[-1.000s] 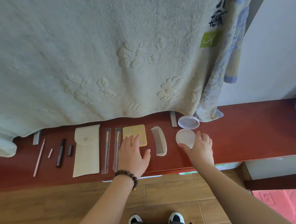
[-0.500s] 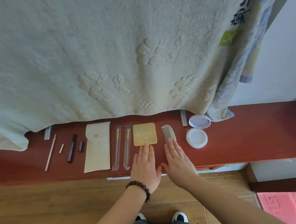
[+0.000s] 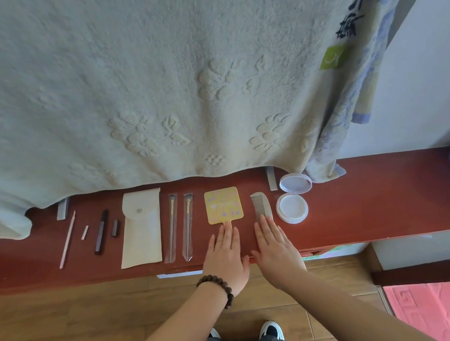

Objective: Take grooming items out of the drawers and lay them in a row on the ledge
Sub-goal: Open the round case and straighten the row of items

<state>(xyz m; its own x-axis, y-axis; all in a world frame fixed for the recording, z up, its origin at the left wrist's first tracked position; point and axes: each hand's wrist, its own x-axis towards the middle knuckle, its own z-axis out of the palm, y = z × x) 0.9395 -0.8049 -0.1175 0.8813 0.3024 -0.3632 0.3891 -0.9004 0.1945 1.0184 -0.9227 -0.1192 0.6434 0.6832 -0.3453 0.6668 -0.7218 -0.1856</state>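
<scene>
Just beyond the fingertips of the left hand (image 3: 225, 256) lies the yellow hand mirror (image 3: 223, 205), its short handle touching or slipping under the middle fingers; the hand lies flat on the red ledge (image 3: 375, 210), fingers straight and close together, gripping nothing. Beside it, thumbs nearly touching, the right hand (image 3: 276, 248) rests the same way, flat and empty, with its fingertips laid over the near end of the comb (image 3: 261, 208). Past the right hand's outer side sits the open round compact (image 3: 292, 207), its lid (image 3: 295, 183) tipped back against the hanging towel (image 3: 153, 80). Out past the left hand's outer side run the two sleeved brushes (image 3: 181, 227), the cream pouch (image 3: 141, 227), a dark pen-like stick (image 3: 101, 231) with its cap (image 3: 115, 228), a small pale piece (image 3: 85, 232) and a thin pink stick (image 3: 67, 239). The row looks close to finished, so this seems a last straightening. The risks are small ones: a palm dragged back toward the body could pull the comb or the mirror handle askew, or off the near edge to the wooden floor (image 3: 68, 325); a sideways nudge of the comb could knock the compact, which stands just beside it.
</scene>
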